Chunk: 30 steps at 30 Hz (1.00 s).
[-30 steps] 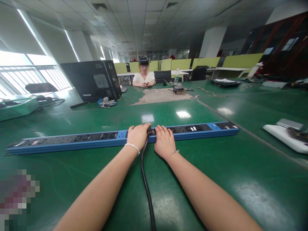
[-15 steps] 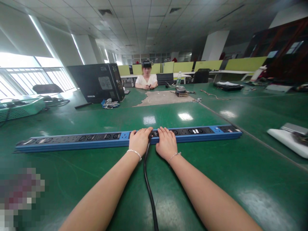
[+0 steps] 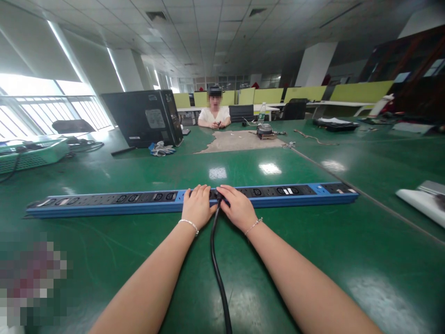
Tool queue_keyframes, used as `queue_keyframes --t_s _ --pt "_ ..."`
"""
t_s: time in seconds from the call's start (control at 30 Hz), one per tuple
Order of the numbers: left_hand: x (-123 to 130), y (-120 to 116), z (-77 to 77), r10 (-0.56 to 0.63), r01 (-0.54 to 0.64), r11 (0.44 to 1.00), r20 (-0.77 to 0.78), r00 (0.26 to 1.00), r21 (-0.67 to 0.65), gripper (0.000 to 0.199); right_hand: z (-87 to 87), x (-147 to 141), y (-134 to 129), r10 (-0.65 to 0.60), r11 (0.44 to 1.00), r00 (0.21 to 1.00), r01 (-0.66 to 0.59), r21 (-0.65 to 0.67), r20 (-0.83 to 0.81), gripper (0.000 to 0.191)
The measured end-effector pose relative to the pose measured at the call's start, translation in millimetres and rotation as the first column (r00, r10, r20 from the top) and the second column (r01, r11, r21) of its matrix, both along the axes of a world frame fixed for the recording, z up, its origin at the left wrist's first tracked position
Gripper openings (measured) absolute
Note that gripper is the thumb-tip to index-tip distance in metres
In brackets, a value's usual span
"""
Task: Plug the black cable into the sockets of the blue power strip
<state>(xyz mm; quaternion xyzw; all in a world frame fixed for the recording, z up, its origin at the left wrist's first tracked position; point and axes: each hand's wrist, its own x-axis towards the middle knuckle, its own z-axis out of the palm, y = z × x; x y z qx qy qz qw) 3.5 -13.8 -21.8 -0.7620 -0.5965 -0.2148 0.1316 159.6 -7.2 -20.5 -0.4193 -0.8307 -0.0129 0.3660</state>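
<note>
Right hand (image 3: 239, 206) clamped on black corded plug (image 3: 219, 196), mid-length on my long blue-and-black power strip (image 3: 139, 207); left hand (image 3: 197, 206) overlies strip (can't tell grip). Beyond strip: black boxy PC tower (image 3: 137, 118), pale-green plastic basket (image 3: 41, 157) holding dark cables (image 3: 23, 147).

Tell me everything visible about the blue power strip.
The power strip is long, its blue casing metal-looking, its mostly black top lined with sockets. It lies flat, sockets up, across the green table. Near its middle, the left hand rests on it and the right hand grips a plug against it.
</note>
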Motion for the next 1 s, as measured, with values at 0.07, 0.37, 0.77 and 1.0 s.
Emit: queue_keyframes --t_s 0.07,0.37,0.77,1.0 --pt "0.6 0.4 -0.3 0.001 -0.001 1.0 -0.002 1.0 0.006 0.046 0.9 -3.5 3.1 -0.014 1.0 1.0 0.014 -0.005 -0.028 0.034" --pt "2.3 -0.7 1.4 0.012 -0.012 1.0 -0.024 1.0 0.022 0.048 -5.0 -13.2 9.7 -0.041 0.999 0.999 0.042 0.022 -0.03 0.028" --pt "2.7 0.5 2.3 0.033 -0.033 0.999 -0.039 0.999 -0.003 0.061 17.0 17.7 14.5 -0.134 0.944 0.912 0.236 0.23 -0.388 0.026" --pt "0.4 1.8 1.7 0.009 -0.009 1.0 -0.036 0.999 -0.01 0.064 12.7 109.3 18.5 -0.413 0.894 0.791 0.447 -0.033 -0.452 0.034"
